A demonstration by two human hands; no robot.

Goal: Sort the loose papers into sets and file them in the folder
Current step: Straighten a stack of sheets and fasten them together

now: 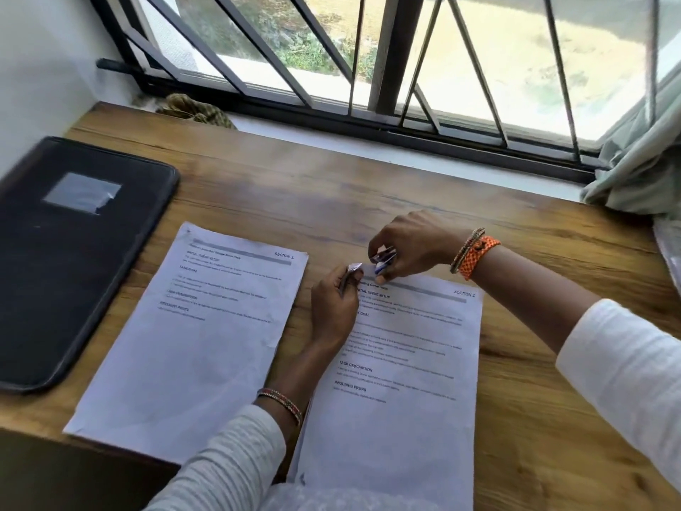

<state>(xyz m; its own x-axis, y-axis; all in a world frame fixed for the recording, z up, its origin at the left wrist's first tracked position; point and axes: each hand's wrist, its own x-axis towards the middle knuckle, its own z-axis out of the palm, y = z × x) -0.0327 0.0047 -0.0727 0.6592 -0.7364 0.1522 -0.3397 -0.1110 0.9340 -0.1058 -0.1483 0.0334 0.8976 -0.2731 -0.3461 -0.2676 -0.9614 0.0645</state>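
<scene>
Two printed sets on desk (368, 186). Left hand (333, 307) pinches top-left corner of right set (401, 381); right hand (409, 248) pinches small clip (383, 260) — square sheet edges first, seat clip fully over corner.

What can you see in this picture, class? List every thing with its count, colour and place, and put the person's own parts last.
desk: one, brown wood, under the window
folder: one, black, closed, left on the desk
left paper: one, white, beside the folder
right paper: one, white, under the hands
window: one, dark bars, behind the desk
curtain: one, pale green, far right
small object: too small to tell, at the fingertips
left hand: one, pinching a paper corner
right hand: one, holding the small object
</scene>
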